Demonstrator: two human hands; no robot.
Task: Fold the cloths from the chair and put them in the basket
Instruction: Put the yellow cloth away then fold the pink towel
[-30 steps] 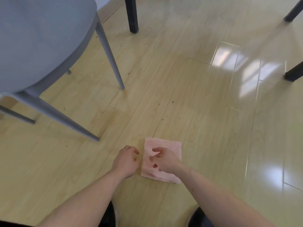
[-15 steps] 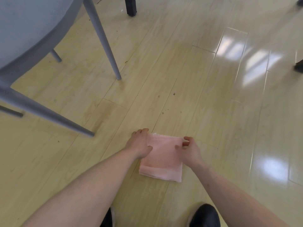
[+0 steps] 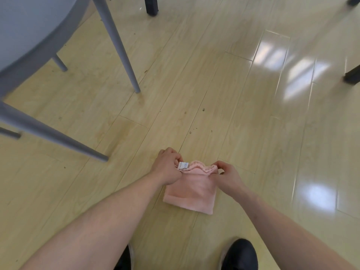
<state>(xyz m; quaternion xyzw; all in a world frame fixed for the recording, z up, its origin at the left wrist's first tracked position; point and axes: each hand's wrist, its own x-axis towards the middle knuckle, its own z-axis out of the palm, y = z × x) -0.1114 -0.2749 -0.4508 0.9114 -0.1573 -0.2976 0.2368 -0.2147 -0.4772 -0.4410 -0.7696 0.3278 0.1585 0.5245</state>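
My left hand (image 3: 167,167) pinches the far left corner of the pink cloth (image 3: 191,191). My thumb and fingers are closed tight on it. A small white tag (image 3: 183,165) sticks out right beside my left thumb. My right hand (image 3: 228,175) pinches the far right corner the same way, fingers closed on the edge.

The pink cloth is folded into a small square. Its far edge is lifted up between my two hands and looks wavy, with a few layers showing. Its near edge lies flat on the wood floor (image 3: 253,123). I cannot tell how many layers there are, because the edge is a bit blurry.

The cloth sits near the bottom middle of what I see, in front of my black shoes (image 3: 240,254). The gray chair (image 3: 29,36) is up at 10 o'clock from the cloth, well apart from it. One chair leg (image 3: 116,45) stands at about 11 o'clock. A dark furniture leg (image 3: 151,5) is far off at 12 o'clock, and another dark leg (image 3: 352,75) is at 2 o'clock.
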